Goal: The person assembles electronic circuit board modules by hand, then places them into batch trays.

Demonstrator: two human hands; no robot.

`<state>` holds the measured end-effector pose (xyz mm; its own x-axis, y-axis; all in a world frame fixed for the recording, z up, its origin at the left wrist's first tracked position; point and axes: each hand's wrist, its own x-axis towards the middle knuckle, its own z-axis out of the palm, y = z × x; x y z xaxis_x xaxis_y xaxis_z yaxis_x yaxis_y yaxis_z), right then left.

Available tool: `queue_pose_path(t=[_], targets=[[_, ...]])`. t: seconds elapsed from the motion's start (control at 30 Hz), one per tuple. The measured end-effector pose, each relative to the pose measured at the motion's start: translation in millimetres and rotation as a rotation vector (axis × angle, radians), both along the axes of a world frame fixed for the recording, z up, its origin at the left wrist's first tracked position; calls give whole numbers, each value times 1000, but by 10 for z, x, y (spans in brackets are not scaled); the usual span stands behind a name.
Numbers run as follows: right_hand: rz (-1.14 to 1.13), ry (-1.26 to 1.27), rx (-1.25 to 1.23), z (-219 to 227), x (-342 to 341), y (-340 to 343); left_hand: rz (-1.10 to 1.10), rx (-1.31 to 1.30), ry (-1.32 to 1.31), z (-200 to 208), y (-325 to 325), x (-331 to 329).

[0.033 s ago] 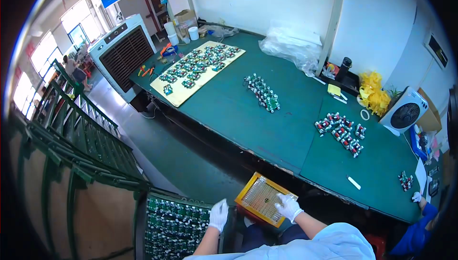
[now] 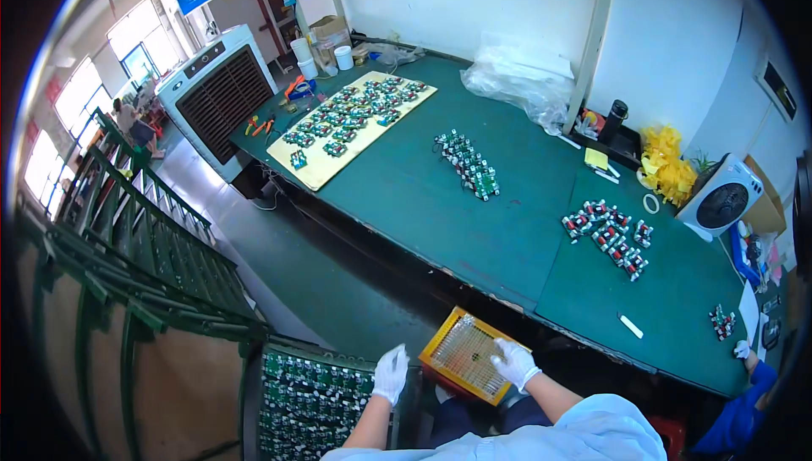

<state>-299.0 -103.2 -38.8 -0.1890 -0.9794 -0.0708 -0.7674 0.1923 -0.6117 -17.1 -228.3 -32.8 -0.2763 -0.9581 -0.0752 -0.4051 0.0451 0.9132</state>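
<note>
My left hand (image 2: 391, 374), in a white glove, hovers beside the upper right corner of a tray of green circuit boards (image 2: 313, 402). Its fingers are bent and drawn together; whatever they may hold is too small to make out. My right hand (image 2: 516, 366), also gloved, is over the right side of a yellow-framed panel (image 2: 461, 326) with rows of fine light lines and a dark round mark. The fingers of that hand look apart, with nothing visible in them. The panel rests on something reddish in front of my lap.
Circuit boards stand on a cream board (image 2: 317, 175) and in clusters (image 2: 467, 165) on the green bench (image 2: 406, 199). A white-handled tool (image 2: 629, 326) and a fan (image 2: 723, 199) are at right, near a co-worker's gloved hand (image 2: 742, 349). Green racks (image 2: 161, 275) stand left.
My left hand has risen slightly, and my right hand has shifted a little up over the yellow-framed panel. The whole view has moved very slightly.
</note>
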Motion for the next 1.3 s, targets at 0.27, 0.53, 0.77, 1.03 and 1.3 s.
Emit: queue_pose_path(t=[0.27,0.53,0.77,1.03,1.3], targets=[[-274,-123,-282,-5,-794,-1612,58,207,168,278,-1093,-941],[-518,142,-471,-199,-1554,-3374,65,350,181,143,-1450,-1643],[-509,132,-366,-347,-1717,-3788,51,308,199,173,-2463,-2194],[-521,171,-328,-353,-1661,-3774,79,338,359,182,-3699,-2740],[-516,225,-254,-354,-1634,-3755,-97,416,406,57,-4144,-3460]])
